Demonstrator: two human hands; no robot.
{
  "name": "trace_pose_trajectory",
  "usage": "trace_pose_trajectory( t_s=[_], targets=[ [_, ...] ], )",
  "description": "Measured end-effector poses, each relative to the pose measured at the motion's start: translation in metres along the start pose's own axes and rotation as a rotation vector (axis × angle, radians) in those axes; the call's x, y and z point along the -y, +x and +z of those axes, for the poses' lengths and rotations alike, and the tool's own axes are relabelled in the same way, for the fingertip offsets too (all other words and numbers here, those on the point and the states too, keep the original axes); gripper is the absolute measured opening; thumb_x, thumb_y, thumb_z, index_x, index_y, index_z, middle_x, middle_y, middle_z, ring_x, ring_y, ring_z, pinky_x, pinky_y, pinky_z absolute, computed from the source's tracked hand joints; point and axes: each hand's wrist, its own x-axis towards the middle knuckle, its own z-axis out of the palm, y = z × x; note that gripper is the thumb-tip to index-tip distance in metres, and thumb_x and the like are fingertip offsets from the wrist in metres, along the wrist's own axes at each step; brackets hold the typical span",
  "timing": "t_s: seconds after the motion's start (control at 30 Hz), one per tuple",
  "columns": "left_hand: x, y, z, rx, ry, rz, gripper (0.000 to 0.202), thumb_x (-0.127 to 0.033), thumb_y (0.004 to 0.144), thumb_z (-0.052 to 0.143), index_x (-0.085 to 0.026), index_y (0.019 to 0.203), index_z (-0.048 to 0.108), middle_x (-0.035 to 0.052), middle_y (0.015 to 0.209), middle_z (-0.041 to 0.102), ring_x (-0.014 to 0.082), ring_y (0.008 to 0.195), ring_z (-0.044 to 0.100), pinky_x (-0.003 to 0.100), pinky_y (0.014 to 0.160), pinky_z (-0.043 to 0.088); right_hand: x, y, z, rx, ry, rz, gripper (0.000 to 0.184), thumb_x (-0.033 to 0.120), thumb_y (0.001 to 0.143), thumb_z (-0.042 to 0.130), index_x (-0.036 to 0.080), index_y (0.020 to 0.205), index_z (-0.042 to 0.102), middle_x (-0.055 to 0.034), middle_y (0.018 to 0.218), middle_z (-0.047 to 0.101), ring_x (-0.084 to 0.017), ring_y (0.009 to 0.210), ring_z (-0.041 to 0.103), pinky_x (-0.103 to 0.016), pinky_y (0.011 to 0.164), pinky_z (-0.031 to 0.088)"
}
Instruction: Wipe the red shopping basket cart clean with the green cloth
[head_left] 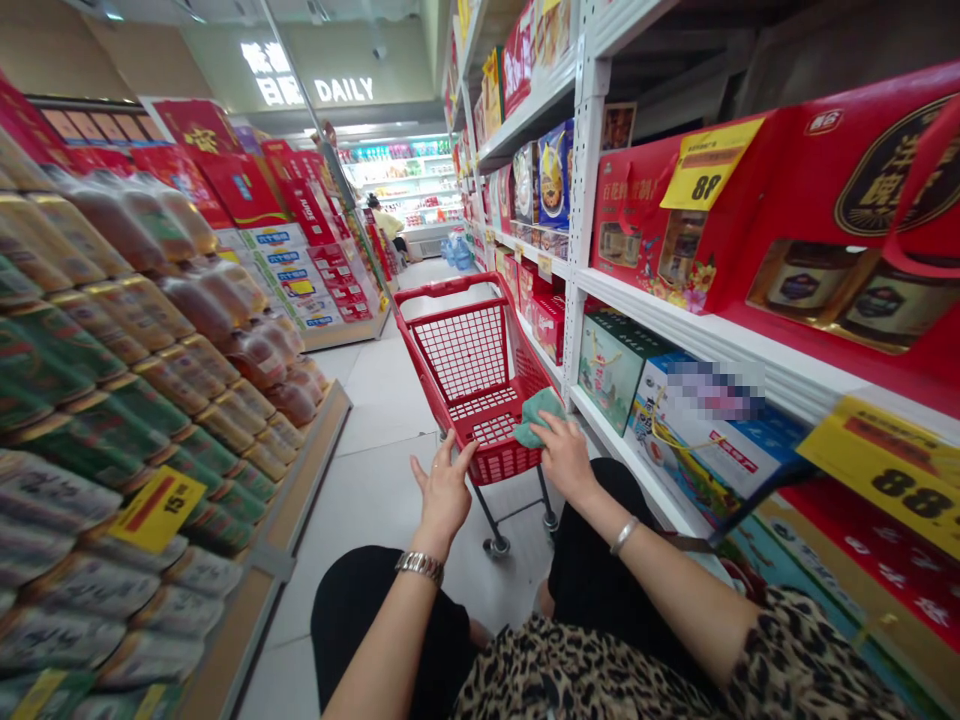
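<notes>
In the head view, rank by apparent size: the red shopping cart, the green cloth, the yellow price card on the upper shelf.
1. Red shopping cart, clearly largest.
2. Yellow price card and green cloth: the card looks bigger, but their differing distances from the camera leave this unsure, so I won't rank them.

A red wire shopping cart [480, 350] has a glossy coated finish, and its curved red handle [442, 287] looks like smooth, shiny plastic. The crumpled teal cloth [538, 420] on it is soft and matt. A polished silver metal link watch [419, 567] and a slim shiny metal bangle [624, 535] gleam against the matt black fabric [600, 540] and leopard-print cloth sleeve [795, 660]. White painted metal shelving [579, 230] holds glossy red cardboard gift boxes [675, 220]. The floor's pale tiles [367, 500] look smooth.
</notes>
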Motion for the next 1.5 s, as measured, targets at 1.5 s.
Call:
trace_pose_trajectory(
  t_s=[1.5],
  targets=[
    [-0.011, -0.014, 0.013, -0.108, -0.077, 0.003, 0.075, 0.008, 0.073, 0.041, -0.03, 0.131, 0.066, 0.0157, 0.161, 0.041, 0.03, 0.138, 0.053, 0.072, 0.12, 0.015, -0.009, 0.058, -0.068, 0.468, -0.509, -0.341, 0.036, 0.005, 0.093, 0.046, 0.026, 0.1, 0.074, -0.0045, 0.114, 0.07, -0.024, 0.099, 0.053, -0.038, 0.084, 0.034]
  ],
)
